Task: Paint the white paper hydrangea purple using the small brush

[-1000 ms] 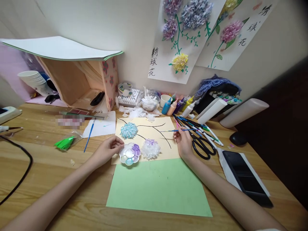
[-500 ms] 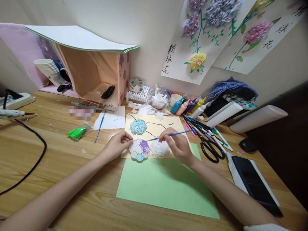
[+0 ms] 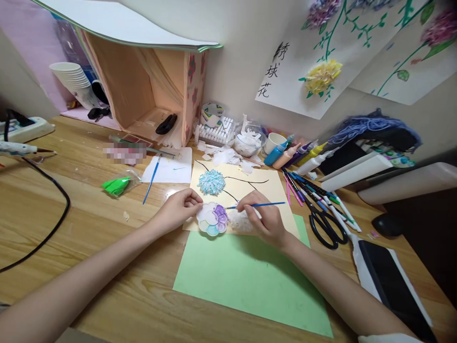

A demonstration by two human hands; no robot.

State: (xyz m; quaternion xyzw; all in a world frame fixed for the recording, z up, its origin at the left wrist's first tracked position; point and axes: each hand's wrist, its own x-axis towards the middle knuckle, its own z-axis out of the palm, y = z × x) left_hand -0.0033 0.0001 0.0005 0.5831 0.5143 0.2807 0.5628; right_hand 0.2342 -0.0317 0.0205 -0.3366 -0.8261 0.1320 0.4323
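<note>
My right hand (image 3: 262, 216) pinches a thin blue paintbrush (image 3: 266, 205); its tip rests in the purple well of a small flower-shaped palette (image 3: 213, 219). My left hand (image 3: 180, 206) grips the palette's left rim with fingers and thumb. The palette lies on a cream sheet (image 3: 271, 183) with black drawn stems and a light blue paper-tuft flower (image 3: 211, 182). A white paper-tuft flower (image 3: 238, 222) sits under my right hand, partly hidden.
A green sheet (image 3: 246, 276) lies in front of me. Black scissors (image 3: 323, 224) and several pens (image 3: 314, 193) lie to the right, paint bottles (image 3: 285, 152) behind. A second blue brush (image 3: 152, 178), a green scrap (image 3: 116, 185), a cable (image 3: 43, 233) and a phone (image 3: 396, 286) also lie on the desk.
My right hand brought the brush from the right edge of the cream sheet leftward to the palette; its tip now sits in the purple well. My left hand stays on the palette.
</note>
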